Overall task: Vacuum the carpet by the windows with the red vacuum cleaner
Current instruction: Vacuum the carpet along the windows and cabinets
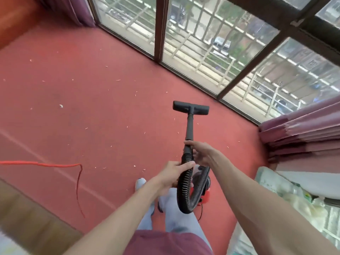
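Note:
A black vacuum wand (189, 126) ends in a flat floor nozzle (190, 107) on the red carpet (92, 92), a short way from the windows (211, 43). My left hand (173, 173) grips the ribbed black hose (184, 184) just below the wand. My right hand (200, 153) curls round the wand's lower collar from the right. The hose loops down to the red vacuum cleaner body (202, 188), mostly hidden behind the hose and my arms. Small pale scraps lie scattered over the carpet.
An orange power cord (55, 165) trails across the carpet at left. Purple curtains hang at the far left (81, 10) and bunch at right (301, 129). A plastic-covered object (287, 197) stands at right. Wooden flooring (36, 214) borders the carpet at lower left. My foot (140, 183) is on the carpet.

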Demonstrator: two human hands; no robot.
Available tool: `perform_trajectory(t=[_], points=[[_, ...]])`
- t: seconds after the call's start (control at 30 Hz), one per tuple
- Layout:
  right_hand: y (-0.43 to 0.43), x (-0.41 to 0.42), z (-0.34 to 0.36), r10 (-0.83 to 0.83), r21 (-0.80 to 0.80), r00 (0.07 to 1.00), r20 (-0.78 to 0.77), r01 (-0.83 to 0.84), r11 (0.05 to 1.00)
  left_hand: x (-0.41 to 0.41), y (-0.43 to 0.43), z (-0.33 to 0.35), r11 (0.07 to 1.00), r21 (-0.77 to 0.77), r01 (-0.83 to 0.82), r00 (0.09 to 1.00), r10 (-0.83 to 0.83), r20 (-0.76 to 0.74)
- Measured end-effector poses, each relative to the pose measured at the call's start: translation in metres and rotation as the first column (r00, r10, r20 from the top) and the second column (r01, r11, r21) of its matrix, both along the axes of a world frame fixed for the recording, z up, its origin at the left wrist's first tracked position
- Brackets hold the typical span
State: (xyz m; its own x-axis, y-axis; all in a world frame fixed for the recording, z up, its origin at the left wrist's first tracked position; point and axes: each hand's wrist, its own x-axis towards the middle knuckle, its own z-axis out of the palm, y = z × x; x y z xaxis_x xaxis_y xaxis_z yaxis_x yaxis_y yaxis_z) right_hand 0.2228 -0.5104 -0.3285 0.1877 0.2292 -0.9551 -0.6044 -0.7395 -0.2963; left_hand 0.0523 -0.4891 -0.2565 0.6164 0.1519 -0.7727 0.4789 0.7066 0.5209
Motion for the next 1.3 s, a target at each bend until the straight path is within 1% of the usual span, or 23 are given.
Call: perform_trajectory(t=[0.07,0.17,0.23,0.4,0.47,0.53,0.67,0.73,0.8,0.9,1.0,1.13,1.3], points=[[0.001,-0.016,-0.01,0.027,-0.017,0.999,0.018,-0.026,1.0,-0.013,-0.004,-0.008,0.998,0.006,-0.07,0.998,0.07,-0.003],[0.003,-0.04,-0.028,0.015,-0.017,0.992,0.123,-0.013,1.0,-0.027,-0.011,-0.019,0.985,0.003,-0.17,0.985,0.17,-0.021],[0.001,-0.052,-0.046,0.019,-0.032,0.987,0.16,-0.014,0.999,-0.034,-0.021,-0.03,0.98,0.002,-0.201,0.979,0.201,-0.034],[-0.025,-0.072,-0.086,0.073,-0.083,0.983,0.168,-0.06,0.995,-0.045,-0.049,-0.055,0.979,-0.051,-0.196,0.979,0.192,-0.071],[-0.036,-0.076,-0.092,0.1,-0.091,0.981,0.166,-0.086,0.992,-0.048,-0.06,-0.057,0.969,-0.064,-0.239,0.966,0.23,-0.121],[-0.039,-0.078,-0.092,0.133,-0.08,0.978,0.163,-0.121,0.989,-0.052,-0.066,-0.055,0.961,-0.05,-0.271,0.952,0.26,-0.163],[-0.029,-0.086,-0.085,0.186,-0.053,0.963,0.195,-0.179,0.982,-0.06,-0.061,-0.048,0.95,-0.011,-0.313,0.934,0.306,-0.184],[-0.02,-0.092,-0.08,0.248,-0.062,0.947,0.204,-0.241,0.969,-0.064,-0.056,-0.042,0.947,0.017,-0.322,0.928,0.319,-0.191],[-0.012,-0.1,-0.075,0.323,-0.073,0.925,0.201,-0.315,0.946,-0.069,-0.054,-0.038,0.939,0.026,-0.342,0.919,0.34,-0.199],[-0.003,-0.115,-0.074,0.388,-0.068,0.904,0.181,-0.383,0.921,-0.081,-0.056,-0.035,0.926,-0.003,-0.379,0.907,0.37,-0.202],[-0.001,-0.14,-0.078,0.401,-0.06,0.903,0.154,-0.397,0.916,-0.101,-0.057,-0.035,0.922,0.002,-0.388,0.899,0.379,-0.219],[0.003,-0.188,-0.078,0.402,-0.027,0.912,0.074,-0.402,0.915,-0.15,-0.048,-0.033,0.932,0.025,-0.362,0.897,0.356,-0.26],[0.023,-0.274,-0.063,0.492,-0.009,0.87,0.037,-0.493,0.87,-0.238,-0.026,-0.019,0.931,0.07,-0.357,0.882,0.361,-0.303]])
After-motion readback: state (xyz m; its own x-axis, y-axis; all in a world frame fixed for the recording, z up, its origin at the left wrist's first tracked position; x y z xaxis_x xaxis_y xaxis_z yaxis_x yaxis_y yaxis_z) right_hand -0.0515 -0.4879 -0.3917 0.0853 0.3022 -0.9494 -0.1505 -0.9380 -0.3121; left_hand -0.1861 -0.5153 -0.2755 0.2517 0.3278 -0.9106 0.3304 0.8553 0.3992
